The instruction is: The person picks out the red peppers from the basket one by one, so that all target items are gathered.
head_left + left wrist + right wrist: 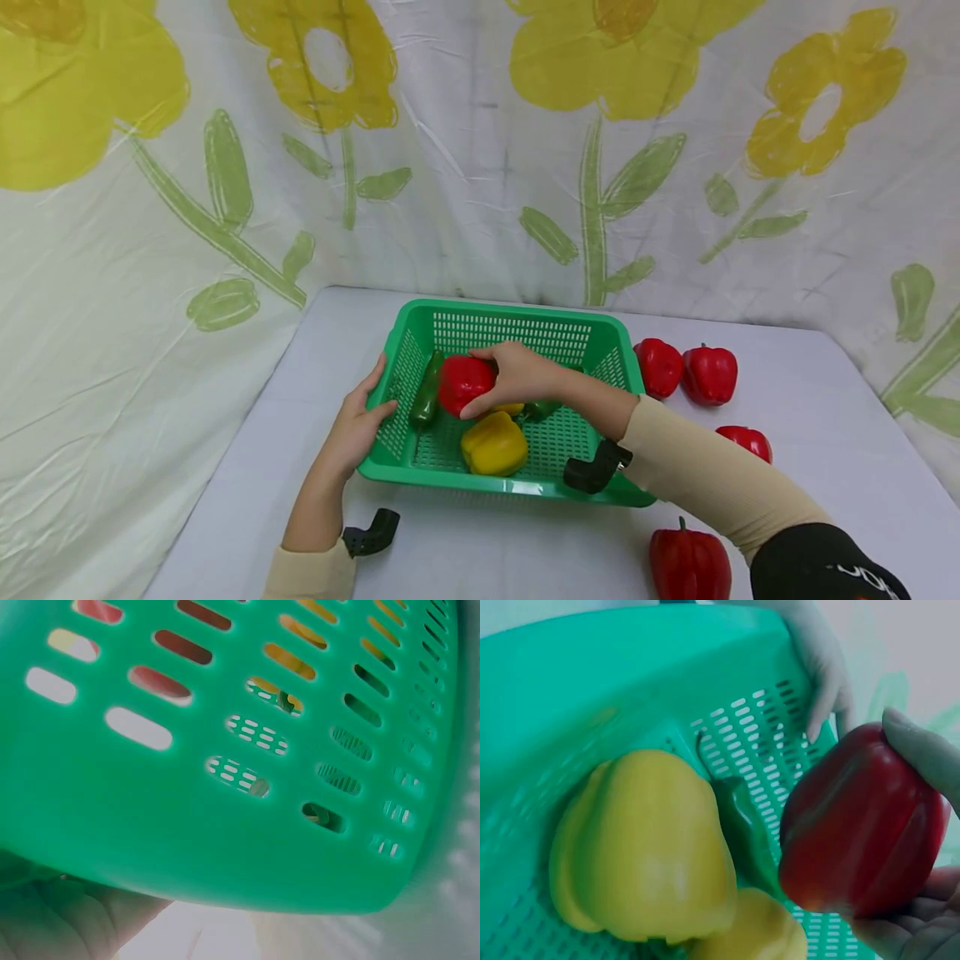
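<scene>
A green plastic basket (517, 310) with slotted walls stands on the table. My left hand (358, 429) grips its left rim, thumb on the inner side and fingers outside; the left wrist view shows the basket's outer wall (172, 847) up close. My right hand (525, 375) holds a red bell pepper (459, 383) between thumb and fingers, above the basket's floor. Below it lies a yellow bell pepper (495, 447), with a second yellow pepper (761, 930) beside it, partly hidden. A long green pepper (426, 396) lies along the left wall, and more green (542, 410) shows under my right wrist.
Right of the basket, two red bell peppers (709, 375) sit side by side. Another red pepper (746, 440) is partly covered by my right sleeve, and one more (690, 565) stands near the front edge. A flower-printed curtain (457, 167) hangs behind the white table (465, 542).
</scene>
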The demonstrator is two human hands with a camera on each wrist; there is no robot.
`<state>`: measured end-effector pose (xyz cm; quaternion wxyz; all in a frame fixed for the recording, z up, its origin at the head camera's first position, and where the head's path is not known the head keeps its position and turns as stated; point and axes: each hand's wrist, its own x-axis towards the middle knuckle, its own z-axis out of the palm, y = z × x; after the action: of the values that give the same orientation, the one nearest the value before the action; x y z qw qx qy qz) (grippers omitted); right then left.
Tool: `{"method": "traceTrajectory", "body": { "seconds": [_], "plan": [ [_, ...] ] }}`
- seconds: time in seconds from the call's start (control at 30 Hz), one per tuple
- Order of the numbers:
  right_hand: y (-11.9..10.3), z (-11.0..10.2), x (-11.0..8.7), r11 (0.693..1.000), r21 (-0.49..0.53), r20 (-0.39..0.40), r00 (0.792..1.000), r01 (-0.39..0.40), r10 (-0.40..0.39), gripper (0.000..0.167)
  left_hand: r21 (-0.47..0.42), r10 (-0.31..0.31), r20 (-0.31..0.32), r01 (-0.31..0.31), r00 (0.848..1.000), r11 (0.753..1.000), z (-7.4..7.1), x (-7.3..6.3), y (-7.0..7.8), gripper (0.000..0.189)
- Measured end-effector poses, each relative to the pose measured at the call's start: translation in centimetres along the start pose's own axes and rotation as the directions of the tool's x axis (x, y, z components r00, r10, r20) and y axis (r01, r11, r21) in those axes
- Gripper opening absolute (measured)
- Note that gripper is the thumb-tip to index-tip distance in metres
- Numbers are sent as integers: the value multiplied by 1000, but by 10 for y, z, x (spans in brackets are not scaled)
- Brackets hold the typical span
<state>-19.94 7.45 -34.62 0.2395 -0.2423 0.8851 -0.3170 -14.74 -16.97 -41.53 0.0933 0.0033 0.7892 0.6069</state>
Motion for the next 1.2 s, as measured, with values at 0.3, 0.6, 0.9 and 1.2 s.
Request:
{"method": "traceTrajectory", "body": {
  "seconds": [0.3,0.6,0.9,1.2],
  "plan": [
    [12,-8,-23,999,-37,-136,990,30,-35,94,11,11,-6,-11,1000,1000,0,0,-1,67],
    [25,-11,-47,995,-72,-251,965,65,-82,94,19,8,-8,-8,1000,1000,0,0,0,66],
    [32,-11,-72,993,-80,-324,940,84,-105,97,19,14,-6,-14,1000,1000,0,1,-1,66],
    [48,-5,-97,990,-95,-409,903,104,-134,98,26,19,-11,-18,1000,999,1,1,-1,66]
  ]
}}
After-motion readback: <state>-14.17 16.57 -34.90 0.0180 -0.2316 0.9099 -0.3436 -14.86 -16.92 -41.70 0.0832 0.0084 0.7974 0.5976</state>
